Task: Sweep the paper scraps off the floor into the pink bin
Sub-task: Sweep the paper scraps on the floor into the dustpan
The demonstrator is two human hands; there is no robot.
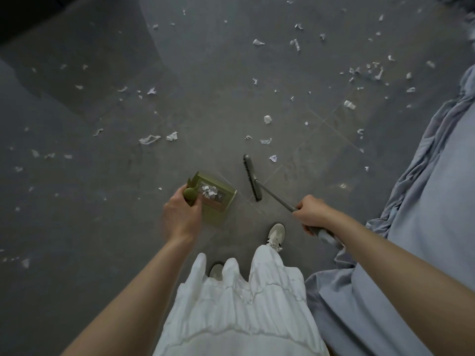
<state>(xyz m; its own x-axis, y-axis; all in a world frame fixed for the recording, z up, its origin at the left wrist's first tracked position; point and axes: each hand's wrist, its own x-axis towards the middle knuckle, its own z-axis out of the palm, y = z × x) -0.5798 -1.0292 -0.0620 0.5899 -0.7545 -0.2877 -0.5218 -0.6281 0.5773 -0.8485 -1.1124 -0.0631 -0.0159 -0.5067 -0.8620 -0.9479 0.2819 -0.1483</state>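
My left hand (pixel 181 214) grips the round top of a green dustpan's handle (pixel 190 194). The green dustpan (pixel 218 209) stands on the grey floor, and several white paper scraps (pixel 209 191) lie in it. My right hand (pixel 312 214) grips the grey handle of a broom (pixel 276 197). The broom's dark head (pixel 252 177) rests on the floor just right of the dustpan, apart from it. Several white paper scraps (pixel 150 138) lie scattered over the floor ahead, left and right. No pink bin is in view.
A bed with a pale blue sheet (pixel 424 201) fills the right side, its cloth hanging to the floor. My white skirt and two pale shoes (pixel 276 233) are at the bottom middle. A dark shape (pixel 25 11) sits in the far left corner.
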